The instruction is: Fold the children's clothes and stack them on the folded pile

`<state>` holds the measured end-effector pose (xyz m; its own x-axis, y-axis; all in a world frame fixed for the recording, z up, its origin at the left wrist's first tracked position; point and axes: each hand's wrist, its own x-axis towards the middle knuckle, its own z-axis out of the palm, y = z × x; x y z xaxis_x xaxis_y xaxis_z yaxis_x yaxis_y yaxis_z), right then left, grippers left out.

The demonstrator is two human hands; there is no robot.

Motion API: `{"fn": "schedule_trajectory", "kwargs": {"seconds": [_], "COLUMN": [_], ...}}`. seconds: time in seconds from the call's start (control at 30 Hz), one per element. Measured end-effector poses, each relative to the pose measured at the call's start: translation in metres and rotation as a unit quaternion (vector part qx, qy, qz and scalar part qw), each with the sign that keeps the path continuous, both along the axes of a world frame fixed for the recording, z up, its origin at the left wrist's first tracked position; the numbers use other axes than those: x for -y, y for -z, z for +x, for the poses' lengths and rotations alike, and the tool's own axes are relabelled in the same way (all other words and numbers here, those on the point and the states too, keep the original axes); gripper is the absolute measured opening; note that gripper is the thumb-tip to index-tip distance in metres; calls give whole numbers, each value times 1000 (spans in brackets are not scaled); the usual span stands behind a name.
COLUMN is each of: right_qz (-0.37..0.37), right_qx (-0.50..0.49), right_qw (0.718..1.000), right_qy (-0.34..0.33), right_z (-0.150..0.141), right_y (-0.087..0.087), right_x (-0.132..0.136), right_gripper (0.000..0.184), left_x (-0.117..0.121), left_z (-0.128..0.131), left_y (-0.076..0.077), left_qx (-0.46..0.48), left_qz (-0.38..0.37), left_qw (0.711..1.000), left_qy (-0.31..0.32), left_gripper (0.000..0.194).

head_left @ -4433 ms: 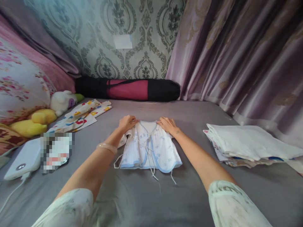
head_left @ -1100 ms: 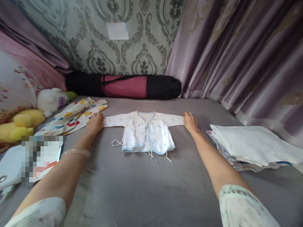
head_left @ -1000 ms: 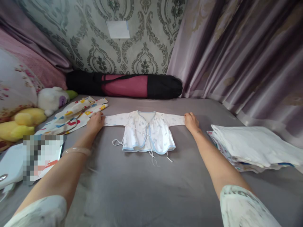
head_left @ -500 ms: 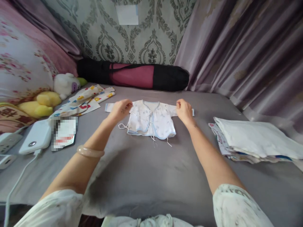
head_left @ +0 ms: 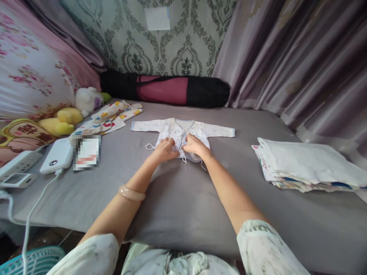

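A small white baby shirt (head_left: 185,125) with pale blue edging and faint prints lies spread on the grey sheet, both sleeves stretched out sideways. Its tie strings hang at the middle and at the sides. My left hand (head_left: 166,149) is on the left front panel, fingers curled on the cloth by the centre opening. Just across the opening, my right hand (head_left: 197,146) has its fingers pinched at the other front edge, near the ties. My hands cover parts of the lower shirt, so the exact grip of the fingertips is partly hidden.
To the right lies a stack of folded cloths (head_left: 309,162). At left are a power bank (head_left: 57,156), a blurred-out flat item (head_left: 87,153), a power strip (head_left: 21,165), patterned cloth (head_left: 110,116) and plush toys (head_left: 64,121). A long black-and-maroon bag (head_left: 163,89) lies along the wall.
Both hands have left the sleeves and come inward and nearer to me, onto the shirt's front opening. The sleeves now lie uncovered. The view has shifted slightly.
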<state>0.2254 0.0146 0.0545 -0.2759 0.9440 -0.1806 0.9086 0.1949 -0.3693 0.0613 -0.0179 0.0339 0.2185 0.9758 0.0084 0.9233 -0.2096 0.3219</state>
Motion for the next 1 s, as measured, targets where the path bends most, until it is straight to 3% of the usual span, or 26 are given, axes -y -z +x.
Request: {"fn": "schedule_trajectory", "kwargs": {"seconds": [0.17,0.43,0.73,0.83,1.0], "right_qz": [65,93,73,46,62], "right_qx": [45,57,45,39,48], "right_qw": [997,994,996,998,997], "right_qy": [3,25,30,16,16], "right_z": [-8,-14,-6,-4,-7], "right_y": [-1,3,6,3,1], "right_x": [15,21,11,11,16], "right_gripper": [40,30,27,30,32], "left_x": [7,8,-1,1,4], "left_z": [6,12,9,11,14], "left_y": [0,3,10,8,4], "left_qx": [-13,-18,16,17,-9], "left_qz": [47,80,71,67,74], "left_qw": [998,995,992,993,995], "left_qy": [-25,-52,-106,-96,-73], "left_gripper": [22,27,29,26,25]}}
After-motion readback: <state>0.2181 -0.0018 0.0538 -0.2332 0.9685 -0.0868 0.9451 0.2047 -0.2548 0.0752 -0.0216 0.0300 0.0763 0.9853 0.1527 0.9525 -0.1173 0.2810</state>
